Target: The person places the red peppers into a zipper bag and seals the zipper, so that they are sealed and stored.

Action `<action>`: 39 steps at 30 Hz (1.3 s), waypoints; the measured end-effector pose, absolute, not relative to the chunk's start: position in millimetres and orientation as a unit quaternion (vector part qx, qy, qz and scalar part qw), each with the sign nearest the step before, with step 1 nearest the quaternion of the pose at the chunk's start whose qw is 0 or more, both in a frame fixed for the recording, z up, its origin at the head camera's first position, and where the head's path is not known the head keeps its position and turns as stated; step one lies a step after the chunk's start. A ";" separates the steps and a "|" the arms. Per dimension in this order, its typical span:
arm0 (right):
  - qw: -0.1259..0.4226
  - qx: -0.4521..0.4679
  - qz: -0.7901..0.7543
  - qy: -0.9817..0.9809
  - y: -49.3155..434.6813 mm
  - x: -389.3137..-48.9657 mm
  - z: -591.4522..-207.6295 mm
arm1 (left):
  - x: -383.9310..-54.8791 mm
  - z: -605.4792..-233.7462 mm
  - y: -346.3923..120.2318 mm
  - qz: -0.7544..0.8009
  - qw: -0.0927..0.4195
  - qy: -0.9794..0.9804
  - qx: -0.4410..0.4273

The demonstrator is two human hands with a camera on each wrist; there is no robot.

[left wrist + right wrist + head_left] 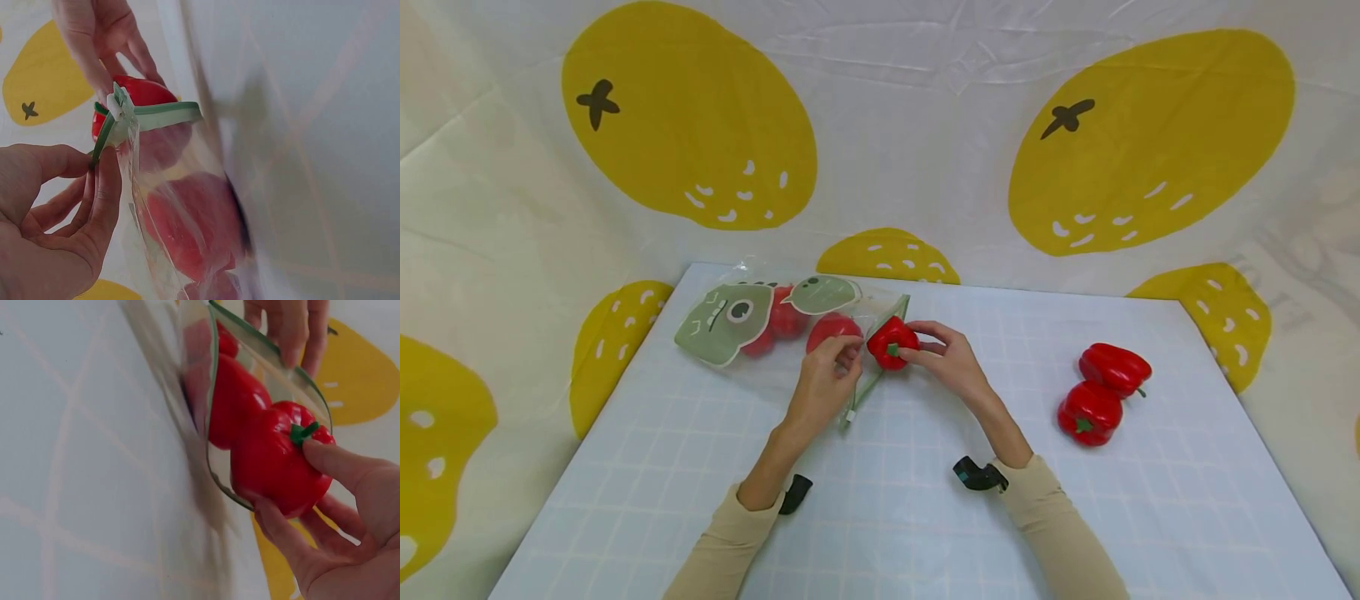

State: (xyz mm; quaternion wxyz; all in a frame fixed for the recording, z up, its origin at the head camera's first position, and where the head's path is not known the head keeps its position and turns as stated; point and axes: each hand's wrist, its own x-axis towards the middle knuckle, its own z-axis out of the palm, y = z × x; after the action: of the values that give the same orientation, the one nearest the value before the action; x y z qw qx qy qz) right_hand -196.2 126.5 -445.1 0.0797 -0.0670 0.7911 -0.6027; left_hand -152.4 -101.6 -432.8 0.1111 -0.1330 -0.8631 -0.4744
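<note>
My right hand (951,360) holds a red bell pepper (281,462) between thumb and fingers, its green stem facing the thumb. The pepper is at the open mouth of a clear zip bag (169,115), partly inside the green-edged rim. With thumb and fingers my left hand (826,382) pinches the bag's rim, holding it up; the left wrist view shows this pinch on the green edge. Inside the bag, which carries a green dinosaur print (707,325), lie several red peppers (835,332), seen through the plastic.
Two more red bell peppers, one behind (1114,368) and one in front (1090,414), touch each other on the right of the table (910,517). A white zip slider (850,416) sits at the bag's near corner. Behind the table hangs a patterned cloth (910,125).
</note>
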 end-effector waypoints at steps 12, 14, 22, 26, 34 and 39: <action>0.043 -0.104 -0.586 0.802 105.2 -199.6 -456.9 | -153.0 -434.0 -102.9 -0.478 0.140 -0.855 -0.149; 0.037 -0.109 -0.582 0.805 101.6 -200.1 -459.0 | -152.4 -433.4 -102.9 -0.477 0.137 -0.855 -0.147; 0.033 -0.133 -0.582 0.801 90.9 -201.6 -463.6 | -152.1 -435.0 -102.6 -0.477 0.122 -0.859 -0.141; 0.040 -0.153 -0.583 0.797 89.3 -202.3 -464.0 | -152.3 -435.8 -102.4 -0.476 0.125 -0.858 -0.145; 0.041 -0.213 -0.578 0.786 87.4 -207.8 -466.8 | -152.2 -436.3 -103.4 -0.475 0.130 -0.857 -0.149; 0.036 -0.247 -0.586 0.771 85.3 -209.4 -468.9 | -151.8 -435.5 -103.5 -0.476 0.132 -0.856 -0.152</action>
State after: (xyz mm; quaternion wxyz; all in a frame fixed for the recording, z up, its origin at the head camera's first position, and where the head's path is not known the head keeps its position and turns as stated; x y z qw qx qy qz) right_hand -209.4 85.3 -468.9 0.0360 -0.2470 0.7709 -0.5860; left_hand -151.8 -103.5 -435.5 0.1323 -0.1517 -0.8560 -0.4762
